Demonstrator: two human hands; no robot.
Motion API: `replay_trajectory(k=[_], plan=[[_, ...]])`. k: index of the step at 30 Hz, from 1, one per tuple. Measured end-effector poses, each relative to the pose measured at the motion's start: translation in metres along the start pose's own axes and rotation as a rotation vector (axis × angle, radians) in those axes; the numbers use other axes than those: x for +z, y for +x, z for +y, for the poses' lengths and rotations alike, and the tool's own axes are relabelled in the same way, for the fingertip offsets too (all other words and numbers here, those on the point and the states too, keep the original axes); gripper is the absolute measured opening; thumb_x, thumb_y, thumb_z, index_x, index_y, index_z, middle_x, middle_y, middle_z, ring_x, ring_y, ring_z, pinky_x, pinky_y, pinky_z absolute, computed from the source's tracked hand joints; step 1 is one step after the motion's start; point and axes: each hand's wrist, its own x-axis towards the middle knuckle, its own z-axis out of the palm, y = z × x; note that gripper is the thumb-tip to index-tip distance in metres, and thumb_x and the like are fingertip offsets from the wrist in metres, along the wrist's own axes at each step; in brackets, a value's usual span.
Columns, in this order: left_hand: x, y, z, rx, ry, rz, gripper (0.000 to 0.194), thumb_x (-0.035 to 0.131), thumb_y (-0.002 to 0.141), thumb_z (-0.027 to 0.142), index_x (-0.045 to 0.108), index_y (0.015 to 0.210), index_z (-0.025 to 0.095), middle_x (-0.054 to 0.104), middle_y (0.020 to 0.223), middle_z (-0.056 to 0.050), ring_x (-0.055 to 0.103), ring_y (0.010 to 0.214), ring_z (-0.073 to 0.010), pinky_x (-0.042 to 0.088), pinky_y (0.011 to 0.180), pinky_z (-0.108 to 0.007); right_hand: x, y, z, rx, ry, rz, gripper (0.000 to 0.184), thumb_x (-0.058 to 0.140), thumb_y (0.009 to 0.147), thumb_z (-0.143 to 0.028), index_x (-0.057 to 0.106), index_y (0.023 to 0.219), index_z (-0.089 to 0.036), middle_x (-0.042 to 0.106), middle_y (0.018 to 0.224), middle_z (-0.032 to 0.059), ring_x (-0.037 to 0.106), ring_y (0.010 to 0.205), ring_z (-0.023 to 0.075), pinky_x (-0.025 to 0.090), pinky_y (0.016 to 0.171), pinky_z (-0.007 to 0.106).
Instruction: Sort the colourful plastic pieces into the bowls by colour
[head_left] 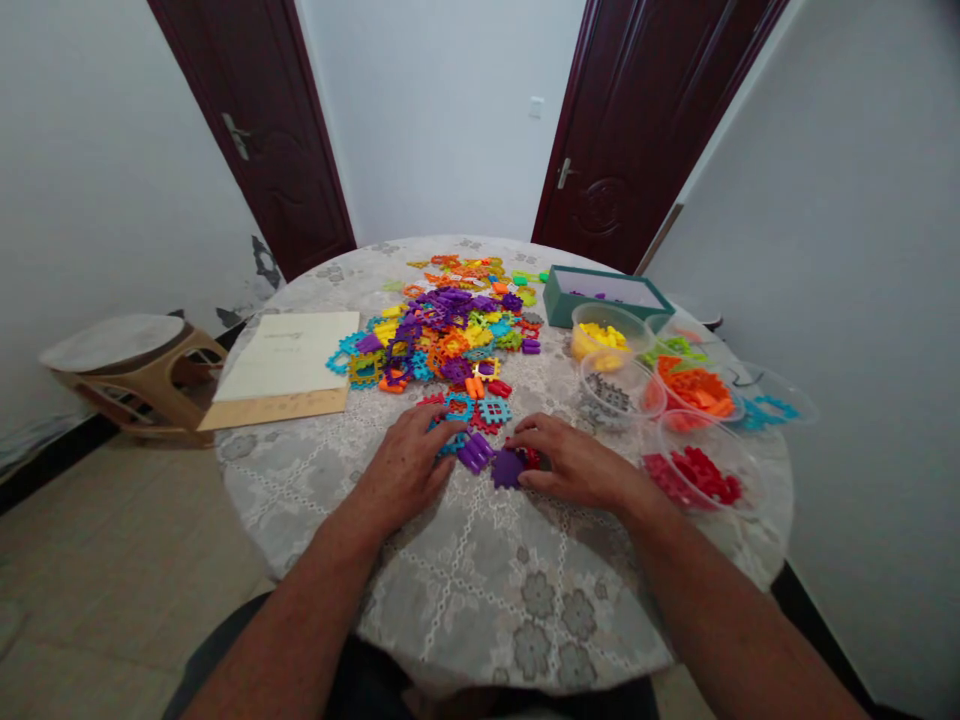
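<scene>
Lying on the patterned tablecloth [442, 600] between both hands, a purple toothed plate [508, 470] is seen flat, partly covered by the right hand [561, 455]; its near edge is turned toward the person, roughly crosswise, and no clear long axis is shown. Plate edge is touched by the right thumb, fingers bent over red pieces beside it; whether it is gripped cannot be told. Purple tubes [475, 452] are set aslant just left of the plate, side by side. Left hand [409, 455] is held half-curled by blue pieces [452, 443]; whether anything is grasped cannot be told. Clear bowls [755, 485] are grouped at right, sorted by colour: yellow pieces [602, 337], grey pieces [609, 392], orange pieces [697, 388], red pieces [709, 475], green pieces [679, 348], light-blue pieces [769, 412]. Purple bits [592, 296] are held in the green box [556, 308] behind. Mixed pile [450, 335] is spread beyond the hands.
</scene>
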Motion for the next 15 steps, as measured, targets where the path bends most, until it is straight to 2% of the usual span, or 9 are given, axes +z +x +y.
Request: replay_trajectory(k=[4, 6, 8, 11, 13, 15], plan=[[0.006, 0.000, -0.003, 0.046, 0.028, -0.025, 0.041, 0.064, 0.094, 0.025, 0.064, 0.135, 0.028, 0.055, 0.148, -0.011, 0.048, 0.141, -0.0314, 0.041, 0.120, -0.058, -0.002, 0.001, -0.002, -0.010, 0.012, 0.016, 0.039, 0.074, 0.086, -0.019, 0.067, 0.124, -0.022, 0.063, 0.128, 0.0107, 0.060, 0.117, 0.0250, 0.047, 0.105, 0.040], [0.010, 0.000, -0.006, 0.060, 0.042, -0.029, 0.040, 0.064, 0.095, 0.028, 0.064, 0.135, 0.028, 0.055, 0.150, -0.011, 0.048, 0.142, -0.0321, 0.040, 0.120, -0.060, -0.003, 0.002, -0.003, -0.023, 0.016, 0.043, 0.030, 0.072, 0.087, -0.017, 0.068, 0.117, -0.021, 0.067, 0.119, 0.0092, 0.062, 0.112, 0.0231, 0.048, 0.101, 0.037], [0.012, 0.000, -0.008, 0.079, 0.041, -0.020, 0.038, 0.064, 0.095, 0.029, 0.065, 0.133, 0.028, 0.055, 0.151, -0.011, 0.048, 0.143, -0.0329, 0.040, 0.120, -0.061, -0.004, 0.004, -0.003, -0.019, 0.048, 0.061, 0.017, 0.069, 0.090, -0.018, 0.069, 0.107, -0.020, 0.070, 0.104, 0.0056, 0.064, 0.098, 0.0196, 0.049, 0.090, 0.033], [0.012, 0.000, -0.007, 0.092, 0.018, -0.009, 0.048, 0.064, 0.093, 0.026, 0.059, 0.141, 0.027, 0.054, 0.153, -0.013, 0.047, 0.144, -0.0335, 0.040, 0.120, -0.061, -0.003, 0.005, -0.001, 0.005, 0.208, 0.057, 0.008, 0.064, 0.094, -0.020, 0.070, 0.100, -0.021, 0.070, 0.087, -0.0004, 0.062, 0.078, 0.0142, 0.046, 0.075, 0.027], [0.010, 0.001, -0.003, 0.099, 0.005, -0.029, 0.057, 0.065, 0.093, 0.027, 0.052, 0.149, 0.027, 0.052, 0.156, -0.013, 0.045, 0.146, -0.0334, 0.039, 0.121, -0.060, 0.000, 0.007, 0.001, 0.043, 0.332, 0.083, 0.009, 0.062, 0.095, -0.021, 0.069, 0.100, -0.021, 0.070, 0.083, -0.0021, 0.062, 0.074, 0.0133, 0.046, 0.071, 0.026], [0.010, 0.003, 0.001, 0.110, -0.002, -0.063, 0.057, 0.066, 0.094, 0.030, 0.051, 0.149, 0.026, 0.055, 0.154, -0.012, 0.043, 0.147, -0.0329, 0.038, 0.121, -0.059, 0.001, 0.008, 0.004, 0.094, 0.424, 0.135, 0.009, 0.061, 0.094, -0.022, 0.069, 0.098, -0.021, 0.070, 0.083, -0.0018, 0.062, 0.075, 0.0140, 0.046, 0.071, 0.026]])
